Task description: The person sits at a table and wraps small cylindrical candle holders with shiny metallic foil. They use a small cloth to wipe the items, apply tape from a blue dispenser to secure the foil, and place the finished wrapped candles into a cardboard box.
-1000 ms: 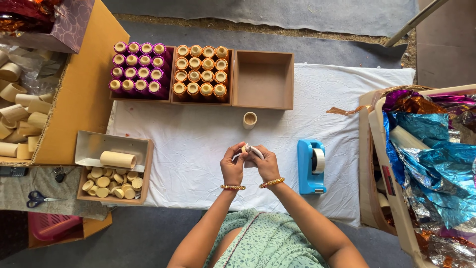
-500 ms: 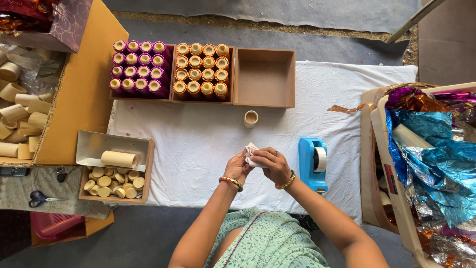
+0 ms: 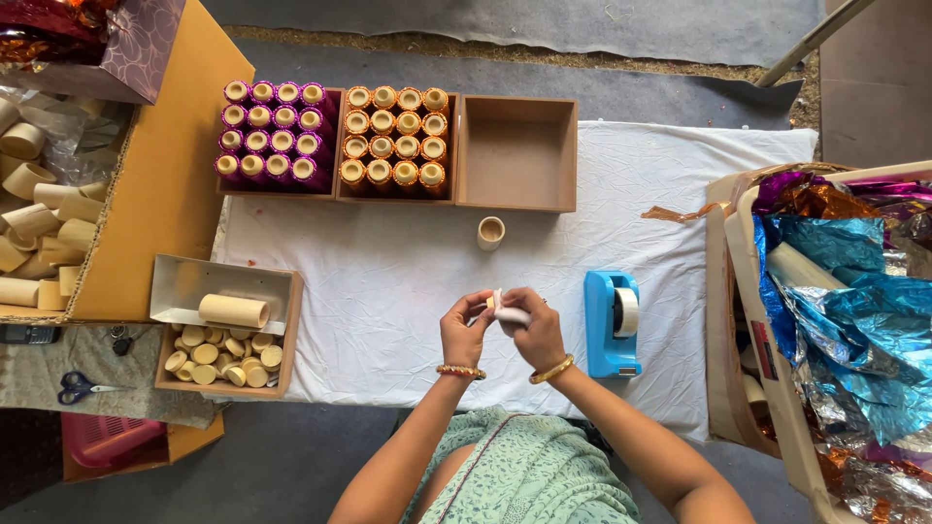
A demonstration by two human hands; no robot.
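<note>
- Near the lower middle of the head view, the left hand (image 3: 464, 333) and right hand (image 3: 532, 330) meet over the white cloth (image 3: 388, 281), both pinching one small pale tube (image 3: 507, 312) between their fingertips; neither hand is free.
- Just right of the hands stands a blue tape dispenser (image 3: 612, 323), close but not touching them.
- Above the hands, a single bare cardboard tube (image 3: 491, 233) stands upright on the cloth, apart from everything else.
- Along the upper edge sit three trays side by side: purple-wrapped tubes (image 3: 271, 131), orange-wrapped tubes (image 3: 394, 136), and an empty brown tray (image 3: 515, 152).
- At lower left, a box of plain tubes (image 3: 221, 335); at far right, a carton of crinkled blue and silver foil (image 3: 854, 320).
- Judging by the grip, the work goes best with the tube kept steady in the right hand while the left fingertips press whatever is being applied flat, without creases.
</note>
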